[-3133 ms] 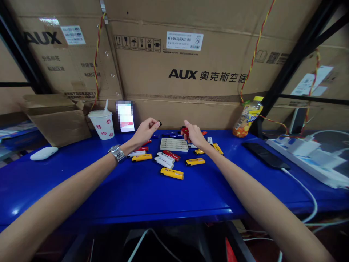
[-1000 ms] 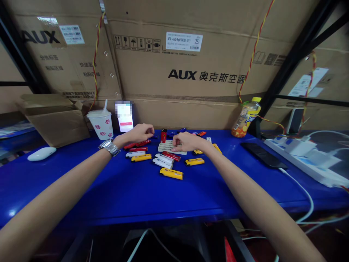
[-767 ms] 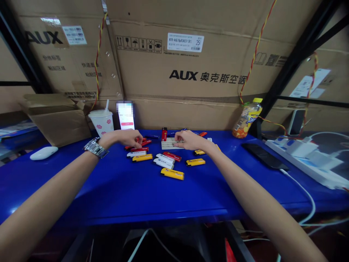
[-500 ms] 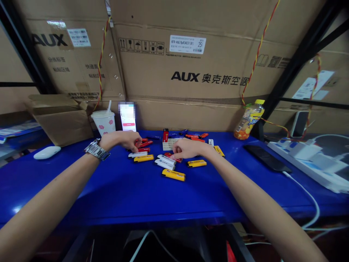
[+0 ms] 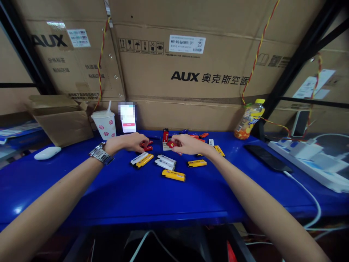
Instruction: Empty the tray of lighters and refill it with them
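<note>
Red lighter (image 5: 171,144) had come up, pinched in my right hand (image 5: 191,144), by the white tray (image 5: 164,147); my left hand (image 5: 132,142) sat at eleven o'clock by red lighters (image 5: 147,148), grip unclear.

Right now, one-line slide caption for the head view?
Head view: left hand at red lighters, right hand holding a red lighter over a pale slotted tray on a blue table.
</note>
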Demonstrator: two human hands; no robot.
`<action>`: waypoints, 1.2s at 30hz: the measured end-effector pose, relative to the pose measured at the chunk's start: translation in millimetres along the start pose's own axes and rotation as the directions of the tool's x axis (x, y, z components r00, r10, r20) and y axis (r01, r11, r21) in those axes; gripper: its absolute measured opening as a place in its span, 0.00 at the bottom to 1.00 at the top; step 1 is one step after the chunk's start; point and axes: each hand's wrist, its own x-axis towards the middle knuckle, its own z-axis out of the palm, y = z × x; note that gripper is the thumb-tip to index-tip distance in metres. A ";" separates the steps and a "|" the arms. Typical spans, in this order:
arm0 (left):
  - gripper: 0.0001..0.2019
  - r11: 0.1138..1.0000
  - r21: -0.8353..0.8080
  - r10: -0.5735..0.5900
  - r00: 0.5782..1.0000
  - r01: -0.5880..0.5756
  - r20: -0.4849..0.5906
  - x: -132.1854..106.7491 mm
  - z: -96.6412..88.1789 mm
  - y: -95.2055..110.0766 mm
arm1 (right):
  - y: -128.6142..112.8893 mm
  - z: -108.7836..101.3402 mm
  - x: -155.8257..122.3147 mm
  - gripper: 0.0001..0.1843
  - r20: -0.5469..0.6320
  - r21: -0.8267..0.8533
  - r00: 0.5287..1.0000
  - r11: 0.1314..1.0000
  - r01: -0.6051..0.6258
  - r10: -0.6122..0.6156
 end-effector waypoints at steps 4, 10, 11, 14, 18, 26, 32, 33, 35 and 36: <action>0.09 0.997 0.013 0.073 0.995 -0.072 -0.074 4.6 8.1 -1.7 | 9.5 3.6 3.1 0.04 -0.171 0.147 0.983 0.988 -0.039 0.064; 0.10 0.999 -0.010 0.048 0.978 -0.051 -0.202 6.9 16.6 1.1 | 27.3 16.7 8.6 0.04 -0.321 0.281 0.946 0.958 0.050 0.045; 0.10 0.998 -0.033 0.041 0.976 -0.050 -0.215 6.0 15.3 3.7 | 28.5 17.9 8.7 0.04 -0.316 0.292 0.948 0.955 0.057 0.040; 0.13 0.993 -0.097 0.034 0.959 -0.064 -0.282 3.6 9.3 13.1 | 30.4 20.1 8.8 0.04 -0.322 0.291 0.946 0.955 0.054 0.045; 0.15 0.981 -0.116 0.094 0.900 -0.157 -0.425 5.5 5.0 21.8 | 33.9 23.7 11.7 0.05 -0.368 0.358 0.922 0.933 0.021 0.121; 0.14 0.833 -0.531 -0.124 0.883 -0.155 -0.453 12.7 13.8 33.3 | 32.3 28.8 18.9 0.08 -0.382 0.694 0.862 0.719 0.030 0.333; 0.11 0.566 -0.801 -0.197 0.911 -0.197 -0.363 13.6 18.8 47.7 | 31.2 28.3 21.8 0.16 -0.433 0.760 0.811 0.643 0.092 0.395; 0.11 0.523 -0.829 -0.190 0.922 -0.197 -0.338 13.9 19.6 49.3 | 31.9 28.6 22.1 0.20 -0.431 0.772 0.807 0.627 0.100 0.402; 0.10 0.480 -0.856 -0.172 0.936 -0.193 -0.308 15.1 21.5 51.6 | 32.3 29.0 21.7 0.26 -0.405 0.801 0.804 0.593 0.083 0.435; 0.10 0.474 -0.859 -0.173 0.937 -0.192 -0.305 15.9 22.6 52.2 | 31.7 29.0 21.1 0.28 -0.381 0.816 0.803 0.575 0.060 0.458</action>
